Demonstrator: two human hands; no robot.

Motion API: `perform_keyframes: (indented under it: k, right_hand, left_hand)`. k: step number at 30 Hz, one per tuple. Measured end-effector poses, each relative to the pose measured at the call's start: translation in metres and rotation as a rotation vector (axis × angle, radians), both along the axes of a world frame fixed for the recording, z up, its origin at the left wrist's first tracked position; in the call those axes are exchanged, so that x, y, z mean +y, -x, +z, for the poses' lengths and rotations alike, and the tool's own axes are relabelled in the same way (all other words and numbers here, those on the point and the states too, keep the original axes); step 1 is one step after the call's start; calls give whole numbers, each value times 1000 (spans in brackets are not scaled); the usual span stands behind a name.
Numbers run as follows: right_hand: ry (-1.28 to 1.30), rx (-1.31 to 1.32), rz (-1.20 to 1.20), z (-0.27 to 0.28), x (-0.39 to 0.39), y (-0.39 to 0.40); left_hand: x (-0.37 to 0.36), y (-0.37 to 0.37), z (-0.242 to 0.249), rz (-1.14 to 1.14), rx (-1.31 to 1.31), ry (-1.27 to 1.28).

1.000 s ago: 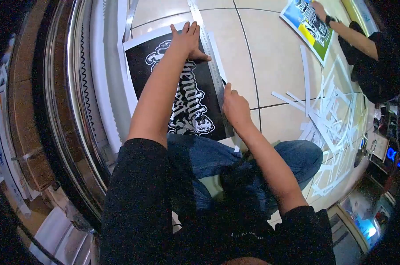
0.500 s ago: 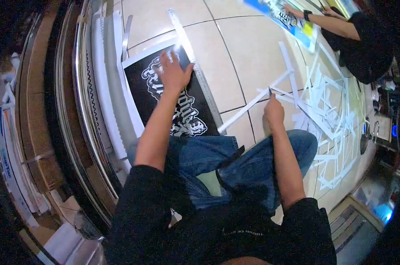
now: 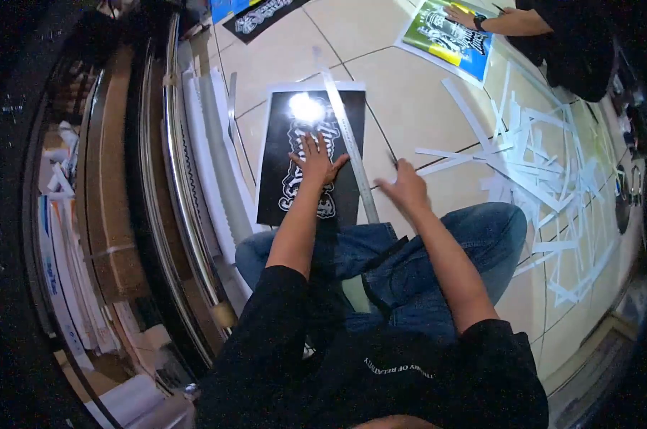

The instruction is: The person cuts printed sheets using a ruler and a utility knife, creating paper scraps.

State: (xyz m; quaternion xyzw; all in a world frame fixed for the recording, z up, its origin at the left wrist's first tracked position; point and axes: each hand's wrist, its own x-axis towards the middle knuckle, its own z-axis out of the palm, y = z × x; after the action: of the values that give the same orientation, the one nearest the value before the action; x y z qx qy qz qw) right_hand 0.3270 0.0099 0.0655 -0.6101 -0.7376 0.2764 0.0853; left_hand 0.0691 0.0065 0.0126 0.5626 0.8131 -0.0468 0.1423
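A black print (image 3: 272,171) with white lettering lies on the floor in front of my crossed legs. My left hand (image 3: 316,166) rests flat on it, fingers spread, the thumb reaching towards a steel ruler (image 3: 350,143). The ruler lies lengthwise over the print's right part, leaving a black strip showing on its far side. Just right of the ruler, my right hand (image 3: 409,187) is raised with a slim dark cutter (image 3: 392,159) between its fingers; the blade is too small to make out. A bright light reflection hides some of the lettering.
White offcut strips (image 3: 545,193) are heaped at the right. A co-worker's hand (image 3: 463,16) rests on a colourful print (image 3: 438,43) at the top right. Another black print (image 3: 266,16) lies farther ahead. Long metal tubes (image 3: 187,214) and cardboard boxes (image 3: 116,179) line the left side.
The black print now lies straighter, and the ruler has shifted from along its edge onto it. My right hand has moved left from the white strips towards the ruler. The co-worker's print has turned.
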Motion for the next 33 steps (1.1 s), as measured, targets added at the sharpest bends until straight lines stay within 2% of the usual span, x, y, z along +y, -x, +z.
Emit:
perform_keyframes:
  k: [1, 3, 5, 6, 8, 10, 12, 13, 16, 17, 19, 20, 22, 25, 27, 29, 30, 33]
  right_hand:
    - [65, -67, 99, 6, -1, 5]
    - [86, -72, 81, 6, -3, 5]
    - [102, -87, 72, 7, 1, 2]
    - [94, -67, 27, 7, 4, -1]
    - [102, -56, -11, -7, 13, -12]
    - [-5, 10, -116, -44, 26, -29]
    - [29, -27, -142, -23, 22, -25]
    - [34, -55, -195, -12, 19, -22]
    - [60, -45, -175, -6, 11, -13]
    - [25, -60, -193, -17, 14, -15]
    - [42, -57, -264, -26, 17, -22]
    - [57, -48, -331, -29, 20, -24]
    - [55, -42, -374, -42, 25, -23]
    - [100, -85, -433, -56, 42, -24]
    - [254, -145, -316, -58, 55, -31]
    - [156, -153, -310, -82, 69, -36]
    - [76, -154, -313, -75, 70, -30]
    - [92, -81, -181, -44, 74, -30]
  left_hand:
    - [8, 10, 2, -90, 7, 14]
    - [13, 34, -3, -188, 12, 42]
    - [16, 66, -10, -397, -98, -70]
    - [18, 74, -1, -402, -101, -66]
    - [15, 85, 24, -528, 53, 153]
    - [9, 103, 32, -580, 20, 194]
    - [2, 105, 43, -583, 27, 262]
    - [-4, 107, 37, -545, -17, 194]
    - [-10, 91, 10, -229, -105, -34]
    - [-13, 81, 6, -228, -109, -33]
    - [-27, 46, 28, -44, -190, -26]
    - [-33, 38, 23, -35, -199, -32]
    - [-43, 28, 17, -83, -40, 48]
    - [-42, 34, 31, -56, -91, 133]
    - [-47, 39, 37, -45, -121, 227]
    - [-53, 41, 42, -26, -107, 261]
    - [-56, 43, 43, -17, -107, 277]
    - [-63, 43, 48, 1, -93, 264]
